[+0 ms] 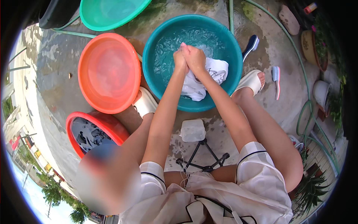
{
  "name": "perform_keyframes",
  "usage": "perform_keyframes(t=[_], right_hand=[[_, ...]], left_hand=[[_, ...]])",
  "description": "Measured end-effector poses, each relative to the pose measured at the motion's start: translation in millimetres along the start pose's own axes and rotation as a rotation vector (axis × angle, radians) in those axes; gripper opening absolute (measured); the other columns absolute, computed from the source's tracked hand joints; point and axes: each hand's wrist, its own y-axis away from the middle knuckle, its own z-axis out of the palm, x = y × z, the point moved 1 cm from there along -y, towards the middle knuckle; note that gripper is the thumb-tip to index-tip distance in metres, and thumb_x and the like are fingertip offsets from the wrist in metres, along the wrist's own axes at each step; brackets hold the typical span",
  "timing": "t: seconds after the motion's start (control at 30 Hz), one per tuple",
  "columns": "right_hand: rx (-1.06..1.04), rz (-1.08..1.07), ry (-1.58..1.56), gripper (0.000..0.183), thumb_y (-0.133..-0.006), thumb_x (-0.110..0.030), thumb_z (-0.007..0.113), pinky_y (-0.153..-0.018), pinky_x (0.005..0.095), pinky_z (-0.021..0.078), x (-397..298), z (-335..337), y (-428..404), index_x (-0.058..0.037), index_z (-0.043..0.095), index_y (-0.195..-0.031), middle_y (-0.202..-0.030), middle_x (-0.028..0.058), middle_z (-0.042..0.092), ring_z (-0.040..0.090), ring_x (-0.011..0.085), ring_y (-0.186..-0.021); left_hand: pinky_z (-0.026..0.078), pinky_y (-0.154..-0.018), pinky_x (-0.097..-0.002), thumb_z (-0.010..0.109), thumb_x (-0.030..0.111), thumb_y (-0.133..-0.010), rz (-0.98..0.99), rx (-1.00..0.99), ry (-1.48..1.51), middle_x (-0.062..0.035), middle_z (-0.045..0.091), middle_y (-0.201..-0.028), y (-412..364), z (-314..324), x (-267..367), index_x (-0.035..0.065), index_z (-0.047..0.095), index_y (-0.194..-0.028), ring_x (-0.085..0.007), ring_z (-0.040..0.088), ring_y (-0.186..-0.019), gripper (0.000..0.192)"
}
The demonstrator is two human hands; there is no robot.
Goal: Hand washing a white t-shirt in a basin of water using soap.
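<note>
Over the teal plastic basin (pixel 151 81) of water, my left hand (pixel 180 60) and my right hand (pixel 195 59) are pressed together, fingers curled. Whether anything is between the palms is hidden. A wet white garment (pixel 216 70) with dark line markings lies bunched in the basin under my wrists. Part of it comes right up against my right hand, and its lower end (pixel 194 89) spreads below and between my forearms. Rippled water shows around it. White slide sandals stand on both sides of the basin.
An orange basin (pixel 109 72) of water stands left, a green basin (pixel 114 14) beyond it. A red tub (pixel 95 117) holds dark wet cloth. Two brushes, dark blue (pixel 250 47) and pink-and-white (pixel 277 82), lie right, near a green hose (pixel 300 61). A blurred person (pixel 112 179) is at lower left.
</note>
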Motion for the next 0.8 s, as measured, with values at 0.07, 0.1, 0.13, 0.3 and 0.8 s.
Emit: perform_keyframes(t=[0.07, 0.1, 0.13, 0.3, 0.8], right_hand=[[-0.073, 0.108, 0.044, 0.049, -0.084, -0.046, 0.041, -0.061, 0.0458, 0.0449, 26.2, -15.2, -23.1, -0.0062, 0.063, -0.068, -0.07, 0.0206, 0.06, 0.058, 0.0397, -0.07], [-0.075, 0.104, 0.04, 0.049, -0.084, -0.046, 0.041, -0.061, 0.0458, 0.0449, 22.0, -15.8, -26.3, -0.0062, 0.063, -0.068, -0.07, 0.0206, 0.06, 0.058, 0.0397, -0.07], [-0.006, 0.101, 0.065, 0.05, -0.084, -0.047, 0.04, -0.061, 0.0461, 0.0448, 19.4, -18.1, -29.5, -0.0059, 0.063, -0.067, -0.07, 0.0209, 0.06, 0.057, 0.0402, -0.07], [-0.13, -0.45, 0.193, 0.04, -0.083, -0.045, 0.044, -0.07, 0.0446, 0.0446, 24.4, -10.7, -12.0, -0.0102, 0.059, -0.098, -0.093, 0.0182, 0.06, 0.057, 0.0349, -0.087], [-0.027, -0.079, -0.114, 0.042, -0.079, -0.045, 0.051, -0.066, 0.0453, 0.0444, -26.4, -2.1, 9.3, -0.0036, 0.06, -0.076, -0.073, 0.0232, 0.059, 0.058, 0.0388, -0.074]], left_hand=[[0.04, -0.074, -0.031, 0.048, 0.031, -0.087, 0.031, -0.022, -0.031, -0.0068, 0.056, -0.084, 10.2, 11.9, -10.6, -0.0006, 0.055, -0.086, -0.0141, 0.051, -0.085, 0.032], [0.04, -0.074, -0.031, 0.048, 0.031, -0.087, 0.036, -0.018, -0.032, -0.0068, 0.056, -0.084, 5.2, 7.5, -11.5, -0.0006, 0.055, -0.086, -0.0141, 0.051, -0.085, 0.032], [0.04, -0.071, -0.031, 0.049, 0.031, -0.087, 0.069, -0.013, -0.098, -0.0065, 0.055, -0.082, -3.2, 4.1, -10.3, -0.0012, 0.055, -0.085, -0.0136, 0.05, -0.082, 0.033], [0.044, -0.064, -0.0295, 0.05, 0.033, -0.087, 0.187, -0.059, -0.246, -0.0091, 0.058, -0.081, -62.6, -57.1, 5.2, -0.002, 0.056, -0.087, -0.0159, 0.054, -0.072, 0.035], [0.043, -0.068, -0.0294, 0.052, 0.025, -0.083, 0.103, -0.234, 0.058, -0.0073, 0.059, -0.086, -45.9, -39.7, -0.4, -0.0011, 0.058, -0.093, -0.0148, 0.054, -0.077, 0.028]])
